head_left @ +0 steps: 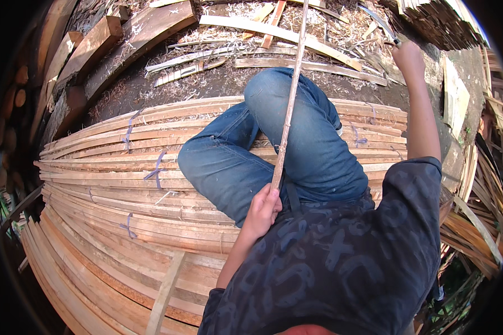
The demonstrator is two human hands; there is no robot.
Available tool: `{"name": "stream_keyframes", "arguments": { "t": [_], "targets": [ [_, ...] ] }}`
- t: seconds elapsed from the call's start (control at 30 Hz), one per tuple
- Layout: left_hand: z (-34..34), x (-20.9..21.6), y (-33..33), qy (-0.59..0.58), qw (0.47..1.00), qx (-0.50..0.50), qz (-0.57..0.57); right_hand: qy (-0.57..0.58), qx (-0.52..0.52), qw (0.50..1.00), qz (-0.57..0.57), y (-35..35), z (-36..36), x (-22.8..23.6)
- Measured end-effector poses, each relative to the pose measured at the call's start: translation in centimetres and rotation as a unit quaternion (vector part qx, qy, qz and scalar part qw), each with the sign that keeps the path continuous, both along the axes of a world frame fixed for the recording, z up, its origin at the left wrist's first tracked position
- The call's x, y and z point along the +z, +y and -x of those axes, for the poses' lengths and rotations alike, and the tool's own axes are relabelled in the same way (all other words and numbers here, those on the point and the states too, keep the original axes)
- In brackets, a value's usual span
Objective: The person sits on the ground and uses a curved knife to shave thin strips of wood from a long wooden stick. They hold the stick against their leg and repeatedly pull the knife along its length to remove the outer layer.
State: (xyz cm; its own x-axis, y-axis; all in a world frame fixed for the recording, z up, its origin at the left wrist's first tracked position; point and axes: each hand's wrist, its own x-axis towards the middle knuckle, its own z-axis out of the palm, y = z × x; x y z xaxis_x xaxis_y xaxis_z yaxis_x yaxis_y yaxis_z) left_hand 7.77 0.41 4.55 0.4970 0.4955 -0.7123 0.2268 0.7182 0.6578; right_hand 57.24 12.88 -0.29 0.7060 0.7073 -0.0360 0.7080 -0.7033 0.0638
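My left hand (262, 211), close to my waist, is wrapped round the lower end of a long, thin wooden stick (289, 111). The stick rises past my bent knee and runs out of the top of the picture. Stretched out at the far right, my right hand (409, 58) is closed on a long knife (381, 21) with a narrow, slightly curved blade. The blade points away to the far left, apart from the stick. My fist hides most of the knife's handle.
I sit on bundles of wooden slats (103, 192) bound with purple ties (157, 170). Shavings and loose strips (313, 71) litter the ground ahead. Thick timbers (145, 39) lie at the far left. Stacked thin wood (439, 22) stands far right, with more strips (478, 234) beside me.
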Motion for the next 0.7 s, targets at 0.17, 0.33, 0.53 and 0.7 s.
{"name": "stream_keyframes", "arguments": {
  "t": [0.17, 0.33, 0.53, 0.7],
  "targets": [
    [-0.7, -0.8, 0.0, 0.039, 0.994, 0.005, -0.105, 0.093, 0.058, 0.992, -0.055, -4.6, 9.2, -1.4],
    [-0.1, -1.1, 0.1, 0.086, 0.982, 0.002, -0.169, 0.212, 0.169, 0.949, -0.160, -6.8, 18.1, -0.4],
    [-0.2, -0.8, -0.2, 0.111, 0.975, -0.009, -0.191, 0.162, 0.281, 0.938, -0.123, -4.9, 20.8, 1.7],
    [-0.7, -0.1, 0.0, 0.170, 0.954, -0.034, -0.246, 0.093, 0.309, 0.946, -0.042, -3.7, 19.8, 1.7]
  ]
}}
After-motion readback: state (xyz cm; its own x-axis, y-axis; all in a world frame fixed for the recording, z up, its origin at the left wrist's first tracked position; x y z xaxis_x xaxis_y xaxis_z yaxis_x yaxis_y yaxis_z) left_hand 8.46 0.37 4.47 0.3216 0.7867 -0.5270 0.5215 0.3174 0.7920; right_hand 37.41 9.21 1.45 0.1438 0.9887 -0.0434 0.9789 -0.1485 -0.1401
